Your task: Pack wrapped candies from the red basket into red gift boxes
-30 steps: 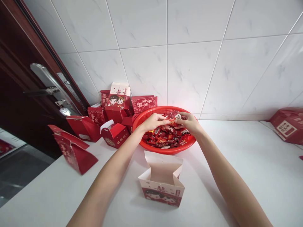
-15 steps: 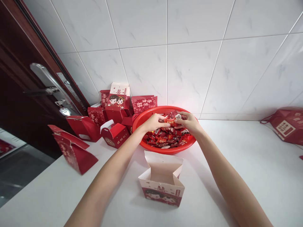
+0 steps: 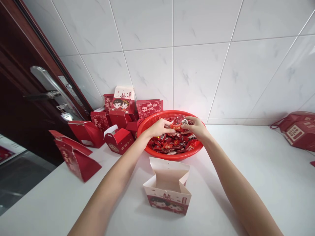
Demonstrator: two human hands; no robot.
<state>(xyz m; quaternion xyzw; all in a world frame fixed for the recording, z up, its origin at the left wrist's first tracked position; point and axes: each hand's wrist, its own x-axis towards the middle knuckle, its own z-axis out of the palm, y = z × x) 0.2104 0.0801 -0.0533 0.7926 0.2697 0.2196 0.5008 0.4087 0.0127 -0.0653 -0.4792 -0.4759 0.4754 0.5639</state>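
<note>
A red plastic basket [image 3: 172, 157] holds many wrapped candies [image 3: 172, 144] in red wrappers. Over its far half, my left hand [image 3: 161, 127] pinches the left end of a red-wrapped candy [image 3: 176, 127]. My right hand [image 3: 195, 127] has its fingers closed on candies, among them one with a round white label [image 3: 184, 122]; the two hands nearly meet. In front of the basket stands a white and red paper box [image 3: 168, 200], its top open, with a printed cartoon couple on the near side. No contents show inside it.
Several red gift boxes [image 3: 119, 139] stand at the left against the tiled wall. A folded red box [image 3: 76, 157] is near the table's left edge. A dark red bag [image 3: 299, 131] lies at the far right. A brown door with a metal handle [image 3: 56, 91] is at the left.
My hands have barely moved over the basket. The fingers have shifted slightly around the candies. The box and basket stay in place.
</note>
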